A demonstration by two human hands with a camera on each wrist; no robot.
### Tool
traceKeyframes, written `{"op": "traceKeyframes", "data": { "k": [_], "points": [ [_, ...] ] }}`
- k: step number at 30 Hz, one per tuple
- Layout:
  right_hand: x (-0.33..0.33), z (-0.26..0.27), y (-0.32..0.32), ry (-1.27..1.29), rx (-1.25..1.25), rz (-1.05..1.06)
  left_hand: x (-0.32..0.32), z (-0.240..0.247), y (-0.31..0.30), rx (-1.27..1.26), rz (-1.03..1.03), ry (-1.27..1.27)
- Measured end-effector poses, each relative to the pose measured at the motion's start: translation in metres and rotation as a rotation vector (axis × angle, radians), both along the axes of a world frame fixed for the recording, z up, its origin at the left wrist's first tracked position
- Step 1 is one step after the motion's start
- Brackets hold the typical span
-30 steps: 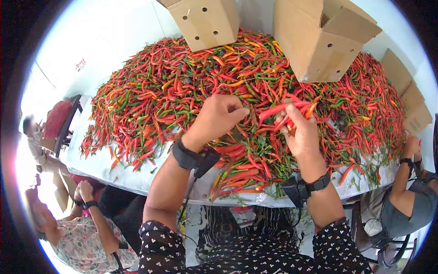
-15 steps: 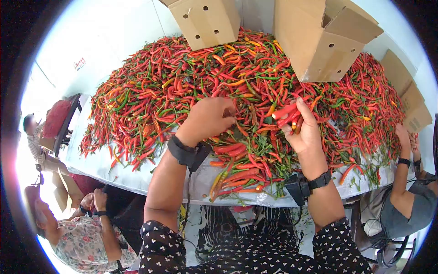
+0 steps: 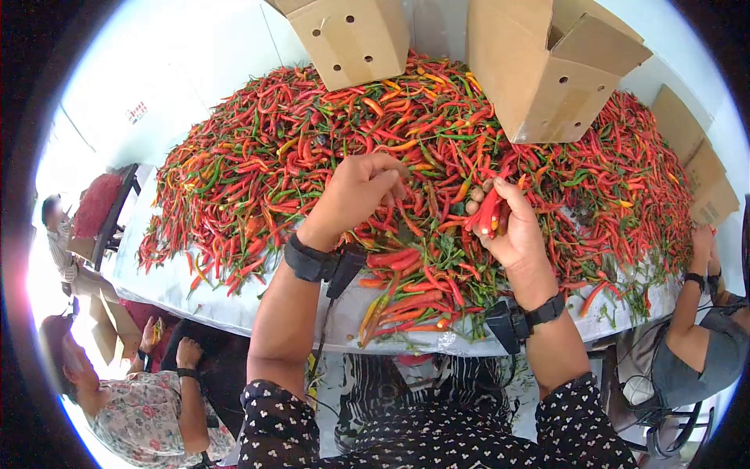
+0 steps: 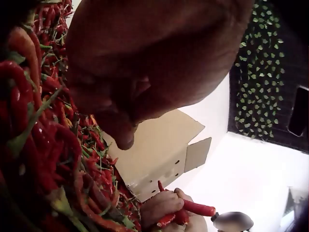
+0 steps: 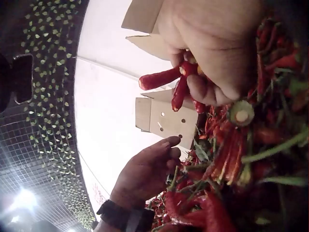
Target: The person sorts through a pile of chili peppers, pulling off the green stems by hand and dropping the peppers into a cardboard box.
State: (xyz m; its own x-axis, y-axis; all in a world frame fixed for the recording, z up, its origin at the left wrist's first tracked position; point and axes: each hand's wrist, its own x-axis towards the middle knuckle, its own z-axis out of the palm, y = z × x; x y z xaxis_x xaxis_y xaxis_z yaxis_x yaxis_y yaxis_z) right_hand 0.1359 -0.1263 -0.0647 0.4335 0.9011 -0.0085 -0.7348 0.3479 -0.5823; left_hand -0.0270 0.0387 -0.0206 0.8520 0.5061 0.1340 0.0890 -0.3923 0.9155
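Note:
Several stemless red chillies (image 3: 490, 213) are gripped in my right hand (image 3: 517, 236), over the front of a large chilli pile (image 3: 266, 160). Their cut-looking ends stick out past the fingers in the right wrist view, where one chilli (image 5: 159, 79) points left. My left hand (image 3: 353, 194) hovers over the pile to the left, palm down, its fingers loosely bent; no chilli shows in it. From the right wrist, the left hand (image 5: 145, 169) has its index finger fairly straight. Some of its fingertips are dark and hard to see in the left wrist view.
Two cardboard boxes (image 3: 351, 47) (image 3: 539, 78) stand at the back of the pile. Larger red chillies (image 3: 414, 301) lie grouped near the table's front edge (image 3: 312, 332). Other people sit at left and right; one hand (image 3: 701, 246) reaches the pile's right end.
My left hand has drawn back a little from the right hand. The chillies in the right hand have turned from lying sideways to pointing more downward.

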Motion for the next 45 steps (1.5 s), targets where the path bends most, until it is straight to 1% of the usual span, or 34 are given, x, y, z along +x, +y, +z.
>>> {"op": "traceKeyframes", "data": {
  "k": [1,3,4,6,7,9,10,12,13,15,16,18,22,24,25,27,28,30,31,33,34,36,38,40,41,43,44,45],
  "points": [
    [-0.001,0.001,0.000,0.008,0.016,-0.001,0.000,-0.001,0.002,-0.001,0.001,0.001],
    [-0.001,0.002,-0.001,-0.001,0.008,-0.002,0.001,-0.007,0.008,0.141,0.003,-0.075],
    [-0.001,0.002,-0.001,-0.012,0.001,-0.004,-0.001,-0.009,0.009,0.140,0.004,-0.074],
    [0.000,0.001,-0.001,-0.017,0.008,0.007,-0.003,-0.013,0.010,0.699,-0.026,-0.058],
    [0.000,0.001,-0.001,-0.022,0.014,0.018,-0.003,-0.015,0.010,0.698,-0.026,-0.059],
    [-0.002,0.003,-0.002,-0.024,0.000,0.018,-0.004,-0.021,0.009,0.924,-0.119,0.037],
    [-0.003,0.004,-0.003,-0.026,-0.012,0.016,-0.004,-0.023,0.008,0.924,-0.117,0.037],
    [-0.002,0.003,-0.002,-0.023,-0.016,0.010,-0.001,-0.024,0.003,1.043,-0.059,0.241],
    [-0.002,0.002,-0.001,-0.021,-0.019,0.002,0.000,-0.022,-0.001,1.043,-0.059,0.241],
    [-0.001,0.001,-0.001,-0.020,-0.020,0.004,-0.001,-0.017,-0.010,1.087,0.014,0.313],
    [-0.001,0.001,-0.001,-0.020,-0.019,0.007,-0.002,-0.018,-0.010,1.086,0.016,0.313],
    [0.000,0.000,-0.001,-0.026,-0.019,0.015,-0.002,-0.020,-0.010,1.145,0.084,0.327],
    [0.003,-0.002,-0.001,-0.041,-0.038,0.022,-0.006,-0.016,-0.009,1.143,0.138,0.388],
    [-0.003,0.001,0.001,-0.045,-0.045,-0.005,-0.007,-0.016,-0.004,1.159,0.134,0.285],
    [-0.004,0.002,0.001,-0.048,-0.051,-0.037,-0.006,-0.015,-0.002,1.158,0.137,0.284],
    [-0.002,-0.001,0.001,-0.069,-0.045,-0.017,-0.004,-0.011,0.002,1.019,0.153,0.020],
    [-0.002,-0.002,0.001,-0.088,-0.038,0.001,-0.003,-0.009,0.001,1.020,0.154,0.019],
    [-0.003,-0.001,0.000,-0.106,-0.050,0.010,0.002,-0.007,-0.002,0.666,0.110,-0.209],
    [-0.004,0.000,0.000,-0.122,-0.066,0.020,0.003,-0.006,-0.004,0.666,0.108,-0.210],
    [-0.004,-0.002,0.001,-0.125,-0.059,0.040,0.005,-0.003,-0.011,0.133,-0.046,-0.139],
    [-0.004,-0.002,0.001,-0.129,-0.052,0.061,0.005,0.000,-0.016,0.132,-0.046,-0.139],
    [-0.010,0.002,0.001,-0.151,-0.080,0.041,0.006,0.004,-0.028,0.017,-0.108,-0.102],
    [-0.012,0.003,0.001,-0.174,-0.107,0.021,0.007,0.001,-0.033,0.004,-0.120,-0.101],
    [-0.011,0.000,0.001,-0.213,-0.113,0.112,0.009,-0.002,-0.040,-0.053,-0.172,-0.150],
    [-0.013,0.002,0.000,-0.213,-0.113,0.112,0.011,-0.002,-0.043,-0.053,-0.172,-0.150],
    [-0.019,0.008,-0.003,-0.211,-0.160,0.143,0.012,-0.004,-0.045,-0.089,-0.291,-0.198],
    [-0.018,0.006,-0.004,-0.228,-0.124,0.190,0.012,-0.005,-0.043,-0.090,-0.290,-0.198],
    [-0.020,0.007,-0.004,-0.227,-0.125,0.192,0.012,-0.005,-0.041,-0.006,-0.285,-0.146]
  ]
}}
